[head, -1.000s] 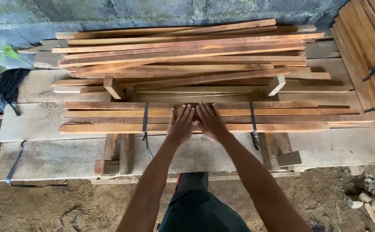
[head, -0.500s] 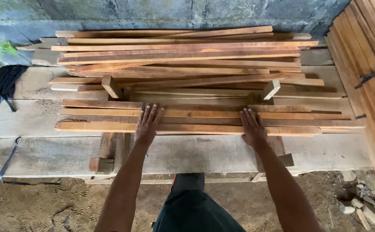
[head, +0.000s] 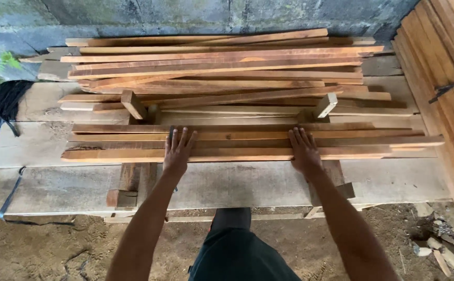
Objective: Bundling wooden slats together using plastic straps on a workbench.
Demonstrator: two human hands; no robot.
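Observation:
A low stack of long reddish wooden slats (head: 237,140) lies across a plank bench (head: 237,184) in front of me. My left hand (head: 177,151) rests flat on the slats left of centre, fingers spread, over a black strap that it hides. My right hand (head: 304,150) presses flat on the same slats right of centre. Neither hand grips anything. Two short wooden stop blocks (head: 133,104) (head: 324,105) stand behind the stack.
A bigger loose heap of slats (head: 221,67) lies behind, against a grey block wall. Bundled boards (head: 445,67) lean at the right. A black strap coil (head: 5,104) sits at the left. Sandy ground and wood scraps (head: 440,250) lie below.
Both hands slid apart from the middle of the stack to its left and right parts. The slats shifted slightly to the left under them.

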